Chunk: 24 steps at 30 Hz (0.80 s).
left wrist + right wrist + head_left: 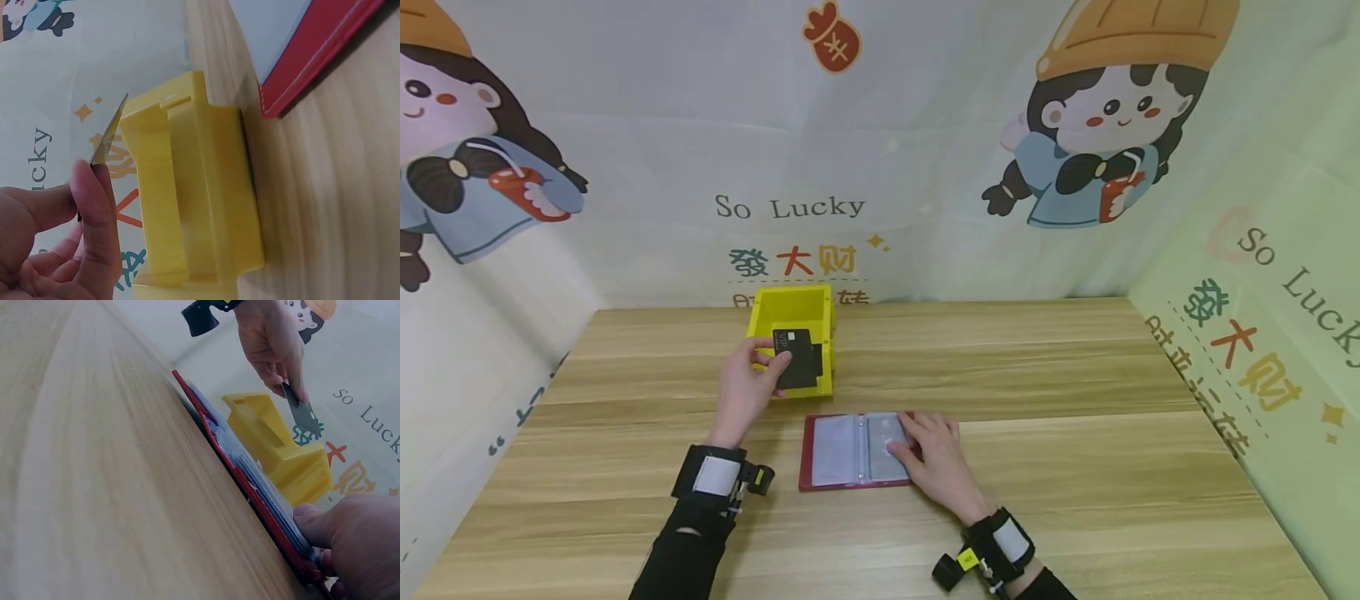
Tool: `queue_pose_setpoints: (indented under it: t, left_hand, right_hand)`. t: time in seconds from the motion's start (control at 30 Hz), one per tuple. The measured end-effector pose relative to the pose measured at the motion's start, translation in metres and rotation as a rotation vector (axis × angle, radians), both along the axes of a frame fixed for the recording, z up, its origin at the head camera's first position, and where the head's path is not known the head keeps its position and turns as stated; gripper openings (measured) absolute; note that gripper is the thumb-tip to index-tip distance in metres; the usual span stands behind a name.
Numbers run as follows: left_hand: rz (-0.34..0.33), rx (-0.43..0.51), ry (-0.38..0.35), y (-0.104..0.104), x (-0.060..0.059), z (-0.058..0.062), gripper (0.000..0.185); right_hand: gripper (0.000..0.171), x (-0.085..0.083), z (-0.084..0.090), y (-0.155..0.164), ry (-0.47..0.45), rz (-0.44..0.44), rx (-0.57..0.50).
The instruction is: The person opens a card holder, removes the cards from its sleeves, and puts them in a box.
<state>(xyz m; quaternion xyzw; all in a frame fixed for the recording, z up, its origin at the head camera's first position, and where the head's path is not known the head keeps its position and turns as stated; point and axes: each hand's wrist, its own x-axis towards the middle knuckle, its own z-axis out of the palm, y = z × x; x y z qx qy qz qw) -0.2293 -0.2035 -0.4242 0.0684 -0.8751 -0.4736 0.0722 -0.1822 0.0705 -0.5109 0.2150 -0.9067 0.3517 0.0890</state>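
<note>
Between thumb and fingers, my left hand (748, 379) pinches a black card (796, 371) lettered VIP. A second dark edge juts out from behind the card on its right. In the head view the card overlaps the yellow bin (793, 308); the left wrist view has it nearly edge-on beside the bin's rim. A red card holder (807, 454) lies open on the table, its clear sleeves (835, 450) showing. At its right side my right hand (936, 462) grips the edge, thumb on the sleeves and fingers around the outer edge, as the right wrist view shows.
The wooden table (1060, 375) reaches back to a printed cloth backdrop (925, 167) with cartoon figures and lettering. The yellow bin stands near the table's back edge, behind the card holder and a little to its left. A strapped camera sits on each wrist.
</note>
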Motion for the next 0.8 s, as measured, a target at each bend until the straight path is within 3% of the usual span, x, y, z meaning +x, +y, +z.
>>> queue_pose_setpoints:
  t: [0.4,0.8]
  left_hand:
    - [0.024,-0.181,0.040,0.012,-0.021,0.009,0.037]
    - [0.062,-0.315,0.019,0.023,-0.040,-0.003,0.037]
  right_hand:
    - [0.048,-0.001,0.000,0.000,0.004,0.004,-0.006]
    - [0.048,-0.002,-0.004,0.001,0.043,0.003,0.003]
